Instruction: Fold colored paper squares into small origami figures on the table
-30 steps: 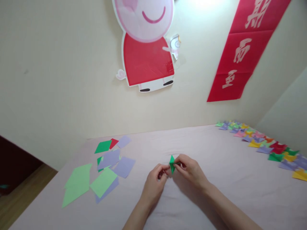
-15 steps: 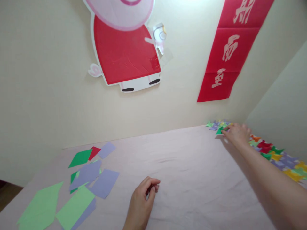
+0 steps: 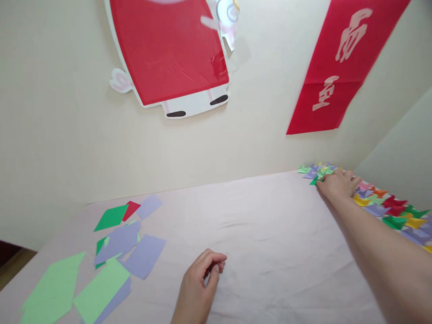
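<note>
My right hand (image 3: 337, 185) is stretched out to the far right corner of the pink cloth-covered table (image 3: 263, 243). Its fingers are closed on a small folded green paper piece (image 3: 316, 181), which rests at the near end of a row of folded coloured paper pieces (image 3: 388, 207). My left hand (image 3: 199, 288) lies near the front middle of the table, fingers loosely curled with nothing visible in them. Flat paper sheets (image 3: 118, 243) in green, purple and red lie to its left.
The row of folded pieces runs along the right edge by the side wall. A cartoon cut-out (image 3: 172, 54) and a red banner (image 3: 337, 67) hang on the back wall. A strip of floor shows at the far left.
A second ago both hands pinched the green folded piece at the table's middle. My right hand then carried it to the far right row; my left hand stayed behind, curled.
</note>
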Tool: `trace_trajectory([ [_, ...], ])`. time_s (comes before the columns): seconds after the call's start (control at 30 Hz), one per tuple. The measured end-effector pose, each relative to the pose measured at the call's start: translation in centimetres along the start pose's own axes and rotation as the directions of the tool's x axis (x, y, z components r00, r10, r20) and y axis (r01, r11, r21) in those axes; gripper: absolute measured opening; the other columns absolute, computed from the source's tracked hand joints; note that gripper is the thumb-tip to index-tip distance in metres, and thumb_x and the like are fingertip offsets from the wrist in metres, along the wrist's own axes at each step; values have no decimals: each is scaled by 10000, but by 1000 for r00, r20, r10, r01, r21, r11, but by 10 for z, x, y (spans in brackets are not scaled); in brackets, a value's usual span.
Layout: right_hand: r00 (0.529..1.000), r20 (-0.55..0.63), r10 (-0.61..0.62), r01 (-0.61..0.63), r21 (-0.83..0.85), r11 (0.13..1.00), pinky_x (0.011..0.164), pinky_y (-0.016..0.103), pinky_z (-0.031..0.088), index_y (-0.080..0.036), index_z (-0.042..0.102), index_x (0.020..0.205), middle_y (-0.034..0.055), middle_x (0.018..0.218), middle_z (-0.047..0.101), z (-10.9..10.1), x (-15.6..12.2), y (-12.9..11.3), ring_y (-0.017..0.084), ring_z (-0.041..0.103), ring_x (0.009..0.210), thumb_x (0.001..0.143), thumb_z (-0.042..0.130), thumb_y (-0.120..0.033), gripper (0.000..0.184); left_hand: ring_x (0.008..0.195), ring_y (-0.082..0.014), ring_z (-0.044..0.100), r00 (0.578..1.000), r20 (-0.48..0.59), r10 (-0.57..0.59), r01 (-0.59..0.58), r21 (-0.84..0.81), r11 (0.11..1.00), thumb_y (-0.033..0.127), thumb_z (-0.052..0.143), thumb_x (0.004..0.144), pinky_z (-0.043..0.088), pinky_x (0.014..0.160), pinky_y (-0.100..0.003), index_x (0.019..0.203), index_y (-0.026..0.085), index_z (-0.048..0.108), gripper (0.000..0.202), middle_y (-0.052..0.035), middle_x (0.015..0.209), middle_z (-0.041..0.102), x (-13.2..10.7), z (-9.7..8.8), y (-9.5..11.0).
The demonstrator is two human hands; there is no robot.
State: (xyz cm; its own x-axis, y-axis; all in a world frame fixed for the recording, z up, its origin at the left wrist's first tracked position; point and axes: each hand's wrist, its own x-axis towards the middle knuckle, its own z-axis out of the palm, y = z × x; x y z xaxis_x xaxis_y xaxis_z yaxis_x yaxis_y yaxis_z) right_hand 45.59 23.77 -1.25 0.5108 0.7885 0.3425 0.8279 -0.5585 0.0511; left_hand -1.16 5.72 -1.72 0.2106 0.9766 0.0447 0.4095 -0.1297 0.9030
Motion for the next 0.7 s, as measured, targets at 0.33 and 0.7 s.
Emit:
trace_trajectory([
  [0.33,1000,-14,27,-26,60,998,743,440,190,-33,763,904,303,1126,558,-7,-6,-7,382,381,1091,799,610,-229,270,785,-172,609,999,-6,38,-38,8,999,252,435,912,450,742,-250,890,220,647,216,-18,801,612,-1,0,-2],
  [0.7,976,-204,-81,162,423,892,812,418,323,-172,620,1084,128,995,595,-64,-103,-64,314,457,969,829,527,-257,285,794,-174,613,998,-6,66,-66,28,997,197,426,877,448,755,-262,907,217,646,223,-10,807,608,-1,0,0],
])
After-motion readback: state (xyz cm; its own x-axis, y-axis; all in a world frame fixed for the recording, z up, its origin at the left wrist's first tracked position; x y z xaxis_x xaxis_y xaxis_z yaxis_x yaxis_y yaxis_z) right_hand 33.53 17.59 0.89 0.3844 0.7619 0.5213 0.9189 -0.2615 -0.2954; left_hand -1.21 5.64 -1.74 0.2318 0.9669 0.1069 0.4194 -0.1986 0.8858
